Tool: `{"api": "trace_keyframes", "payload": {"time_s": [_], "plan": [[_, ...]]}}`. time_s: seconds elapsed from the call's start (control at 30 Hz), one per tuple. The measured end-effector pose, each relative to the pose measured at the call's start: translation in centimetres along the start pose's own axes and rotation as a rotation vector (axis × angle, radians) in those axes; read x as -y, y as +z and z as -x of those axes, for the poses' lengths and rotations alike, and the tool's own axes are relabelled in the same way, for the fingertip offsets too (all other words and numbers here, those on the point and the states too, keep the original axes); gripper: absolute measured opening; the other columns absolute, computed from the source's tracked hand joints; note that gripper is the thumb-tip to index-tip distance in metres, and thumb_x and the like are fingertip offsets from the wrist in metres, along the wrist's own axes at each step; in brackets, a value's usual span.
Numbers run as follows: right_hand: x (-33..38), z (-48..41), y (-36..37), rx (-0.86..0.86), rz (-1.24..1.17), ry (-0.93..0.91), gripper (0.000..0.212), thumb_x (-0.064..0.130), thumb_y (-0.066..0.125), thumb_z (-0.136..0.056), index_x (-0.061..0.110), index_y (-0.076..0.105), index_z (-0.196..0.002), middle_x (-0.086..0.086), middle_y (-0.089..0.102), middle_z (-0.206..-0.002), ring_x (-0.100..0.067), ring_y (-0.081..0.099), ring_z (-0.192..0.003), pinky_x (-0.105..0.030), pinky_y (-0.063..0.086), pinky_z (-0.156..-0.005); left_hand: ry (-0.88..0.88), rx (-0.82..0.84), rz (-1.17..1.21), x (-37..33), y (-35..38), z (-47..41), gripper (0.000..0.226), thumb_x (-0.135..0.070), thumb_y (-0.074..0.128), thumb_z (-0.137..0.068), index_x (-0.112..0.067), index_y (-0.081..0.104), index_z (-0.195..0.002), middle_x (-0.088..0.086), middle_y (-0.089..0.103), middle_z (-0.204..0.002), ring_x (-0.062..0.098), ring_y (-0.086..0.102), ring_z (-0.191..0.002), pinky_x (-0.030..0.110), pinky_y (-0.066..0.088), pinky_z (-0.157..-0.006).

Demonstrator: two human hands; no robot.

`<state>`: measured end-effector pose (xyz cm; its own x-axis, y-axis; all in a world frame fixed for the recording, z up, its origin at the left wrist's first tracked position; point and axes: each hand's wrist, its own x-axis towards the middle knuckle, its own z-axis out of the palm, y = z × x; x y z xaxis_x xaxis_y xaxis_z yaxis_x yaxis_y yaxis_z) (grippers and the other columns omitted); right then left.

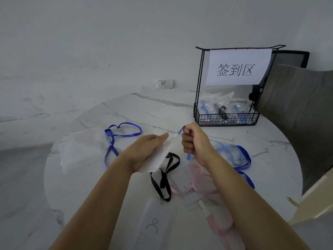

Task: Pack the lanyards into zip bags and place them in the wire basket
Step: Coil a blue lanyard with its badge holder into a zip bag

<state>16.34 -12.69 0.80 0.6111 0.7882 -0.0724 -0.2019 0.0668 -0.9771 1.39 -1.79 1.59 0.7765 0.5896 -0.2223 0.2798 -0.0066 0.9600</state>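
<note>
left hand (pixel 144 152) pinches zip bag (pixel 158 160) (fingers nearly straight) | right hand (pixel 195 141): fingers fisted round blue lanyard (pixel 188 156)

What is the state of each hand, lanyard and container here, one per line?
Left hand: holds zip bag.
Right hand: grips light blue lanyard.
Black lanyard: loose on table.
Pink lanyard: loose on table.
Dark blue lanyard: loose on table.
Basket: holds filled bags.

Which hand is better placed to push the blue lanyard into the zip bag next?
Right hand: it grips the blue lanyard at the mouth of the zip bag, which the left hand holds.
</note>
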Motion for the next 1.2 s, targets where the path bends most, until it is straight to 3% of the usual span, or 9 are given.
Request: {"api": "trace_keyframes", "payload": {"time_s": [0.13, 0.27, 0.33, 0.4, 0.47, 0.63, 0.8, 0.93, 1.2], "plan": [[-0.3, -0.9, -0.9, -0.126, -0.042, -0.011, 0.027, 0.014, 0.041, -0.089, 0.023, 0.035, -0.065, 0.007, 0.021, -0.051, -0.01, 0.012, -0.045, -0.021, 0.013, -0.04, -0.022, 0.2, 0.393, 0.8, 0.5, -0.2, 0.028, -0.006, 0.061, -0.09, -0.001, 0.061, -0.118, 0.019, 0.069, -0.107, 0.031, 0.066, -0.095, 0.041, 0.057, -0.079], [-1.0, -1.4, -1.7, -0.08, -0.141, 0.066, 0.022, 0.024, 0.046, -0.091, 0.023, 0.041, -0.07, 0.006, 0.019, -0.058, -0.01, 0.011, -0.047, -0.022, 0.009, -0.04, 0.021, 0.271, 0.527, 1.8, 0.5, -0.7, 0.044, -0.006, 0.058, -0.078, 0.002, 0.063, -0.121, 0.019, 0.069, -0.105, 0.03, 0.067, -0.093, 0.04, 0.059, -0.079], [-1.4, -1.4, -1.9, -0.01, -0.113, 0.142, 0.024, 0.032, 0.047, -0.093, 0.023, 0.047, -0.071, 0.006, 0.022, -0.058, -0.009, 0.013, -0.046, -0.022, 0.011, -0.041, 0.079, 0.256, 0.686, 2.3, 0.8, -1.0, 0.035, -0.002, 0.059, -0.082, -0.001, 0.067, -0.116, 0.013, 0.07, -0.101, 0.025, 0.067, -0.092, 0.039, 0.06, -0.082], [-1.5, -1.0, -2.1, 0.06, 0.084, 0.153, 0.026, 0.034, 0.049, -0.097, 0.021, 0.052, -0.075, 0.007, 0.027, -0.056, -0.009, 0.017, -0.046, -0.023, 0.014, -0.043, 0.127, 0.175, 0.848, 2.4, 0.7, -1.3, 0.032, -0.006, 0.057, -0.086, -0.004, 0.067, -0.116, 0.011, 0.071, -0.108, 0.022, 0.069, -0.098, 0.039, 0.055, -0.091], [-1.4, -0.3, -1.7, 0.149, 0.308, 0.105, 0.025, 0.034, 0.053, -0.1, 0.016, 0.059, -0.084, 0.007, 0.032, -0.056, -0.009, 0.021, -0.047, -0.023, 0.017, -0.045, 0.149, 0.082, 0.943, 2.5, 0.2, -1.9, 0.039, -0.01, 0.054, -0.089, -0.003, 0.059, -0.127, 0.013, 0.07, -0.117, 0.021, 0.07, -0.101, 0.034, 0.058, -0.087], [-1.1, 0.9, -0.7, 0.283, 0.648, -0.017, 0.029, 0.043, 0.054, -0.1, 0.019, 0.072, -0.099, 0.007, 0.054, -0.055, -0.006, 0.046, -0.046, -0.018, 0.039, -0.049, 0.136, -0.194, 0.844, 3.0, -0.7, -2.9, 0.031, -0.006, 0.052, -0.098, -0.001, 0.058, -0.127, 0.015, 0.069, -0.121, 0.019, 0.073, -0.094, 0.025, 0.059, -0.07], [-0.1, 1.1, -1.0, 0.323, 0.706, -0.014, 0.023, 0.038, 0.058, -0.099, 0.023, 0.075, -0.103, 0.004, 0.068, -0.062, -0.008, 0.055, -0.05, -0.019, 0.042, -0.05, 0.176, -0.229, 0.772, 2.8, -1.1, -2.9, 0.04, -0.003, 0.065, -0.087, -0.001, 0.06, -0.127, 0.014, 0.07, -0.119, 0.02, 0.071, -0.101, 0.026, 0.058, -0.081], [-0.2, 1.6, -0.7, 0.336, 0.703, -0.034, 0.022, 0.037, 0.06, -0.098, 0.022, 0.076, -0.101, 0.002, 0.07, -0.064, -0.01, 0.056, -0.049, -0.021, 0.042, -0.049, 0.214, -0.322, 0.72, 3.1, -0.7, -2.8, 0.042, -0.001, 0.067, -0.087, -0.004, 0.059, -0.128, 0.014, 0.07, -0.119, 0.026, 0.068, -0.109, 0.039, 0.055, -0.095], [0.4, 2.3, -0.6, 0.347, 0.689, -0.054, 0.018, 0.029, 0.063, -0.097, 0.018, 0.076, -0.099, 0.0, 0.073, -0.068, -0.011, 0.056, -0.047, -0.021, 0.039, -0.047, 0.384, -0.487, 0.448, 2.9, 0.4, -2.2, 0.041, -0.009, 0.062, -0.095, -0.022, 0.045, -0.129, 0.006, 0.074, -0.103, 0.02, 0.073, -0.091, 0.035, 0.059, -0.066]]}}
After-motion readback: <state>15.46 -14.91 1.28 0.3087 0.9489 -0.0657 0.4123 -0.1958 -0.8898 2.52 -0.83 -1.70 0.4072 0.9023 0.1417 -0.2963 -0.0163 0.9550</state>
